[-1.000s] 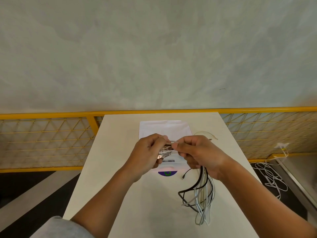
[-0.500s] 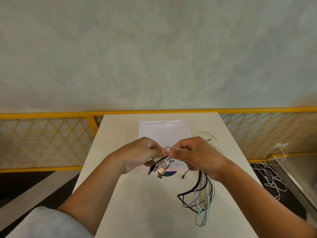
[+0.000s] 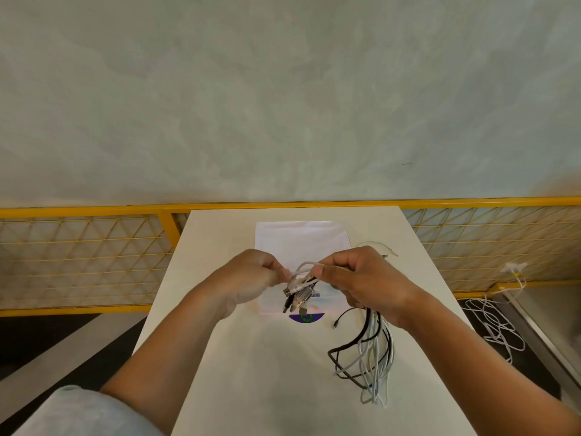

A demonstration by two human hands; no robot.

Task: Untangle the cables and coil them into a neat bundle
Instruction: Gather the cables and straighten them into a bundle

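Cables [image 3: 371, 350] at frame centre, just above table [image 3: 251, 372]: plug ends pinched by curled fingers of left hand [image 3: 248, 280], strands gripped in closed right hand [image 3: 371, 284], loops trailing onto table toward lower right. Paper [image 3: 298, 240] lying beneath, upper centre.

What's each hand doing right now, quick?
Left hand: closed, fingers pinching the plug ends of the cables.
Right hand: closed, gripping the same cables.
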